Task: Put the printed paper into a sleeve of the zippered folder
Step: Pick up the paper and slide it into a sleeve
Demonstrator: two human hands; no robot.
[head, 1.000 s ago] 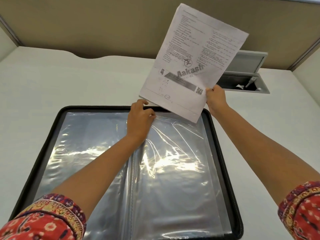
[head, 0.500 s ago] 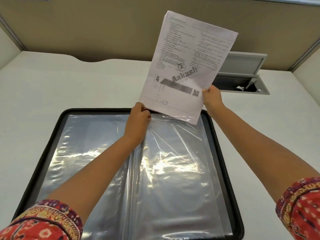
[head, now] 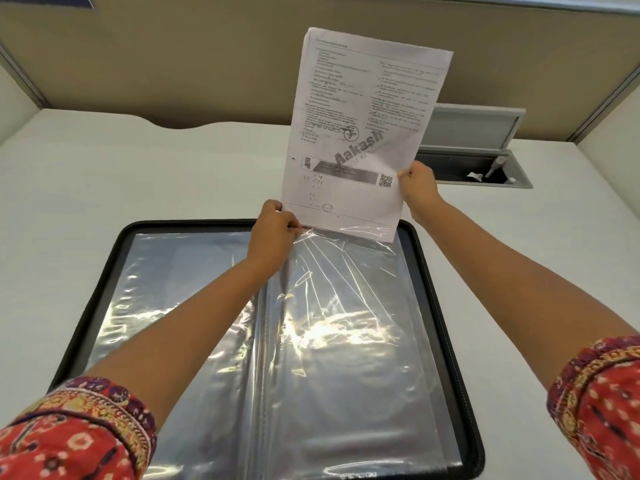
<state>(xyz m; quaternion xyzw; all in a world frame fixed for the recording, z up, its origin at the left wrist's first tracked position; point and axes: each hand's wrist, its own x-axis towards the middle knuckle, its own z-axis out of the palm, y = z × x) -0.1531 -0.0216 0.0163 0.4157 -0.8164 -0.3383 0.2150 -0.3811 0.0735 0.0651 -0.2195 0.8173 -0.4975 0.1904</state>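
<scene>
Printed paper (head: 363, 133) stands nearly upright over the far edge of the zippered folder (head: 104, 271), which I see lying open flat on the white desk (head: 104, 168). Its bottom edge sits just inside the mouth of the right-hand clear sleeve (head: 346, 323). My right hand (head: 420, 192) pinches the sheet's lower right edge. My left hand (head: 273, 233) pinches the sleeve's top edge beside the sheet's lower left corner, fingers curled.

Printed paper (head: 360, 133) upright, bottom edge entering clear sleeve (head: 349, 306) of open black folder (head: 100, 271).
</scene>
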